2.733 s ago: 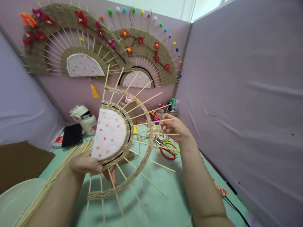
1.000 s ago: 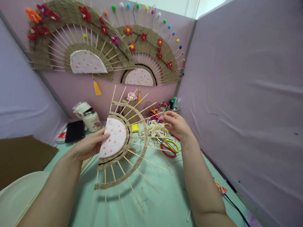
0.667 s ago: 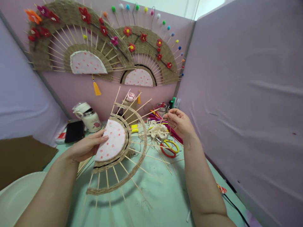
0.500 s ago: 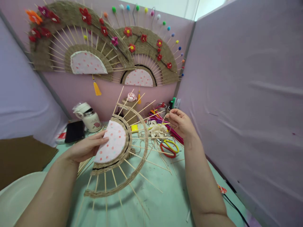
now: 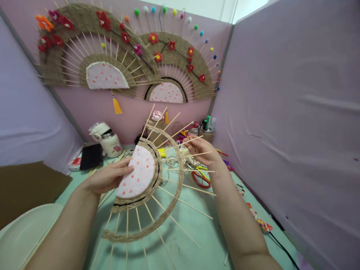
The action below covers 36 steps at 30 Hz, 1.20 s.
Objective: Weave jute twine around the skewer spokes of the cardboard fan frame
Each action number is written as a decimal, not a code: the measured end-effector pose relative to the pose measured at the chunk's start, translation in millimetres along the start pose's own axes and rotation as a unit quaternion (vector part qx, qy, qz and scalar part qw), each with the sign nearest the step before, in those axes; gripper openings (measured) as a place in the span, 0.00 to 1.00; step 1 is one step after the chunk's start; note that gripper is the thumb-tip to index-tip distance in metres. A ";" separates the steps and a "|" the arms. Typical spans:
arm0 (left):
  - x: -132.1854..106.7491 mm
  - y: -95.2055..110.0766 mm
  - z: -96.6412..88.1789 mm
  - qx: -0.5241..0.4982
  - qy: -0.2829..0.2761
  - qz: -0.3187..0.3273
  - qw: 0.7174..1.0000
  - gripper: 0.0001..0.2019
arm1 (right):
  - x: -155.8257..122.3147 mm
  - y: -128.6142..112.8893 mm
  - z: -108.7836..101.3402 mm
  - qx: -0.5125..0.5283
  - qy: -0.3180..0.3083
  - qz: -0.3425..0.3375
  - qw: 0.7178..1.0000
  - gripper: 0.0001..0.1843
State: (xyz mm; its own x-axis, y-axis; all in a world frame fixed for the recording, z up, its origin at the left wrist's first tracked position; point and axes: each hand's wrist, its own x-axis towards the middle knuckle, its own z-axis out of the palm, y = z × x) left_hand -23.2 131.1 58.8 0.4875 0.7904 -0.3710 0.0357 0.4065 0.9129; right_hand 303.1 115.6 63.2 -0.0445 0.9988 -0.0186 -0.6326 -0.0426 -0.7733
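Observation:
My left hand [image 5: 112, 175] grips a half-round fan frame by its white, red-dotted centre panel [image 5: 137, 174], thumb on the front. Thin wooden sticks [image 5: 156, 204] fan out from the panel, with twine woven close around it and a separate outer band of twine [image 5: 179, 180] further out. The frame is tilted above the table, its straight side toward my left hand. Behind the upper right sticks, my right hand [image 5: 201, 150] has its fingertips pinched together near the outer band. Twine ran from those fingers a moment ago; it is hard to make out now.
Red and yellow scissors [image 5: 201, 179] lie behind the frame. A white flask [image 5: 109, 140] and black phone [image 5: 91, 156] stand at back left, a twine spool [image 5: 154, 129] and pen holder [image 5: 206, 133] at the back. Finished fans [image 5: 107, 75] hang on the wall. A white bowl [image 5: 28, 232] is at left.
My right hand has moved left and slightly down, from beyond the stick tips to behind the sticks near the outer band. The fan frame has shifted a little right in view.

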 end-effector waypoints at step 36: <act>16.5 -8.2 40.2 -0.058 0.030 -0.013 0.998 0.10 | -8.1 -5.4 4.0 -0.087 -0.012 -0.012 0.996 0.17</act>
State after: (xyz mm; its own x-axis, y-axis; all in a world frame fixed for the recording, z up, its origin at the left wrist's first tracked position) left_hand 19.6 122.3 52.0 0.4353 0.8030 -0.4069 -0.0558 0.4752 0.8781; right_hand 303.7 107.6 70.1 -0.0503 0.9986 0.0138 -0.4897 -0.0126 -0.8718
